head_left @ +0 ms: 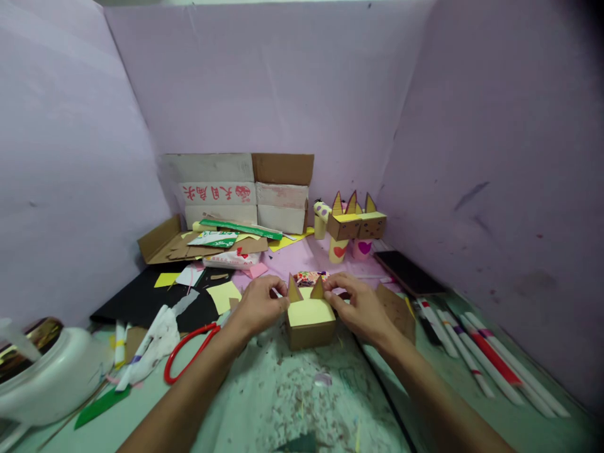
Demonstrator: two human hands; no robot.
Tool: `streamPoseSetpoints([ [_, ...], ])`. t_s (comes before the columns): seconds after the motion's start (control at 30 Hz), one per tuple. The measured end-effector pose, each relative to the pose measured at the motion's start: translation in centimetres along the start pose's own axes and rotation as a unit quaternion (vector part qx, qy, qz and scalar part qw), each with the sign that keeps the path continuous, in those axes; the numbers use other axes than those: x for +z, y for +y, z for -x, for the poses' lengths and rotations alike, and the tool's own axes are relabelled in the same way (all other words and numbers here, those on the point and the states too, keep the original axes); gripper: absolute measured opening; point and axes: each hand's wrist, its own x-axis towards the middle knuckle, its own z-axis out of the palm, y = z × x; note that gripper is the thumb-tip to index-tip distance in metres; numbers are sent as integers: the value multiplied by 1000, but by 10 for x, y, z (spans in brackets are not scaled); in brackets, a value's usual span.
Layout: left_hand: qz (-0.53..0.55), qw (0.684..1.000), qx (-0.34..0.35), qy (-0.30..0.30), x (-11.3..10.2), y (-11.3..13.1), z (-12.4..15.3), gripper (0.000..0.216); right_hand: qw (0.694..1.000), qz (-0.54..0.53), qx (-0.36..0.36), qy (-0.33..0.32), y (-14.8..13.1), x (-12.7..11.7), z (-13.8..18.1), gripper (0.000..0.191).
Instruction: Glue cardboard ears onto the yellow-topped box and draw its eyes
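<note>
A small cardboard box (310,333) with a yellow paper top and two pointed cardboard ears stands at the middle of the table. My left hand (258,306) curls against its left side, fingers pinched at the left ear. My right hand (359,306) grips the right side, fingertips at the right ear. Both hands are closed on the box.
Two finished eared cardboard boxes (357,224) stand on paper tubes at the back. A large carton (245,189) and paper scraps lie back left. Red-handled scissors (189,348) lie left of the hands, a white container (51,371) far left. A phone (408,272) and rolled paper sticks (486,362) lie right.
</note>
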Motion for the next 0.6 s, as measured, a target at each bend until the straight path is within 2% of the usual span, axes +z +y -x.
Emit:
streamPoseSetpoints([
  [0.23, -15, 999, 37, 12, 2, 1, 2, 8, 999, -44, 1, -19, 1, 3, -1, 6],
  [0.47, 20, 999, 33, -15, 5, -10, 1, 4, 995, -78, 33, -47, -1, 2, -2, 7],
  [0.6, 42, 999, 20, -24, 4, -8, 1, 4, 994, -84, 50, -50, -4, 2, 0, 10],
])
